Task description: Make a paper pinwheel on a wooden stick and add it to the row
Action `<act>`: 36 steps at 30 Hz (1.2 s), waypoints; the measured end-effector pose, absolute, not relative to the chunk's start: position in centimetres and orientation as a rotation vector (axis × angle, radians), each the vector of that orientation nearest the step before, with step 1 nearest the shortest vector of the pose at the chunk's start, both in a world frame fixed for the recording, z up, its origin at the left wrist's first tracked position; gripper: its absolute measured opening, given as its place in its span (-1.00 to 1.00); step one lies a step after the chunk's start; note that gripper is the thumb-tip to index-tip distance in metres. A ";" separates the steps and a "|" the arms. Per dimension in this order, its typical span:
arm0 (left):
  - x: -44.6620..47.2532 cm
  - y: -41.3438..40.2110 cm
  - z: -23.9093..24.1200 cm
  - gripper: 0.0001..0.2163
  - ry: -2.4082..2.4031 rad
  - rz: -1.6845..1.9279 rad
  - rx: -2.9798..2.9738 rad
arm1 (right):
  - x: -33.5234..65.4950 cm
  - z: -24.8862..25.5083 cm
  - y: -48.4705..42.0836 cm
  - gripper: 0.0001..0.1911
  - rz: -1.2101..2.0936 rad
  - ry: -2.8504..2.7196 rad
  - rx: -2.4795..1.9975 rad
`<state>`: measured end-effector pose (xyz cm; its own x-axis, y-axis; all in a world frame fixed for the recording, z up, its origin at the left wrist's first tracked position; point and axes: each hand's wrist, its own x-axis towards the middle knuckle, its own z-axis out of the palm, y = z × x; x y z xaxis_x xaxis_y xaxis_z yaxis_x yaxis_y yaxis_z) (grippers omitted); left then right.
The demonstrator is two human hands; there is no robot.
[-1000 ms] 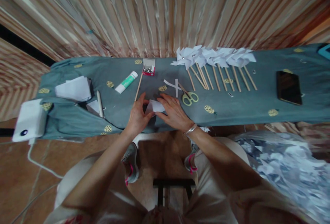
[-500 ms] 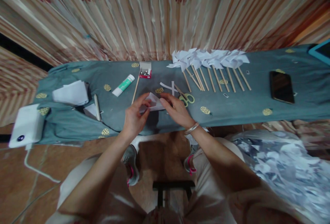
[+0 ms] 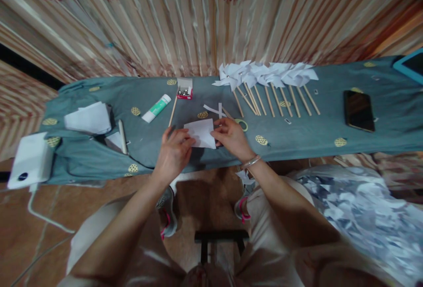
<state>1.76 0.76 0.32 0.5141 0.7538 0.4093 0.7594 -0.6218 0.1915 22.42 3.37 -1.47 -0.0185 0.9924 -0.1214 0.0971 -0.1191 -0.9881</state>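
- Curtain (image 3: 165, 27), striped and pleated, hanging behind the tabletop.
- Tabletop (image 3: 307, 139), covered in green pineapple-print cloth.
- Paper pinwheels (image 3: 264, 75) on wooden sticks, lined up along the far edge.
- Left hand (image 3: 175, 151), fingers bent, gripping the sheet's left edge.
- Right hand (image 3: 232, 138), pinching its right edge.
- White paper sheet (image 3: 202, 132), between both hands.
- Green-handled scissors (image 3: 246, 124), partly hidden behind the right hand.
- Glue stick (image 3: 157, 108), left of the pin box (image 3: 185, 95).

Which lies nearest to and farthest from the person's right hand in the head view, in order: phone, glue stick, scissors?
1. Scissors: right beside the right hand, partly hidden by it.
2. Glue stick: off to the left.
3. Phone: far to the right.
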 end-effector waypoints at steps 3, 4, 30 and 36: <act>2.3 0.1 0.4 -0.82 -1.331 -0.601 -2.776 | 22.3 -1.2 2.4 -0.77 1.167 -1.360 -1.408; 2.5 0.0 0.3 -0.83 -1.318 -0.576 -2.790 | 22.3 -1.1 2.0 -0.82 1.123 -1.436 -1.413; 0.4 -2.8 -0.7 -0.79 -1.741 -1.044 -2.924 | 24.2 -1.0 0.2 -0.76 0.721 -2.230 -1.158; 0.3 -2.4 -1.1 -0.78 -1.991 -1.009 -2.858 | 22.7 -0.7 1.5 -0.83 0.712 -2.137 -1.275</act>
